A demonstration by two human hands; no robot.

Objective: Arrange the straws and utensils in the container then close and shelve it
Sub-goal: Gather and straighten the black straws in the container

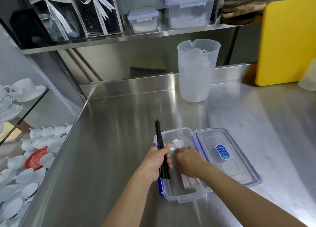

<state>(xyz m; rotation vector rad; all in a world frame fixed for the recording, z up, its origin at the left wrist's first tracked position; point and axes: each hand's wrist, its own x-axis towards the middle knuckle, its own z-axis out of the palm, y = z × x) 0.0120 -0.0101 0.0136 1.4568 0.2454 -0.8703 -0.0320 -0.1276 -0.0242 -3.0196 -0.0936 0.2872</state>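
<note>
— Where's the container (179,190)?
— Open, at the tabletop's (111,141) near edge, lid (227,156) touching its right side.
— The hands?
— Left hand (156,163) clamped on black straws (159,137); right hand (187,160) pressed on white wrapped utensils (177,143) inside, grip unclear.

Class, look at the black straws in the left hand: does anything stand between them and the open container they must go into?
Yes. The right hand is inside the container, pressing on the white wrapped utensils, beside the black straws gripped by the left hand. The lid lies aside.
</note>
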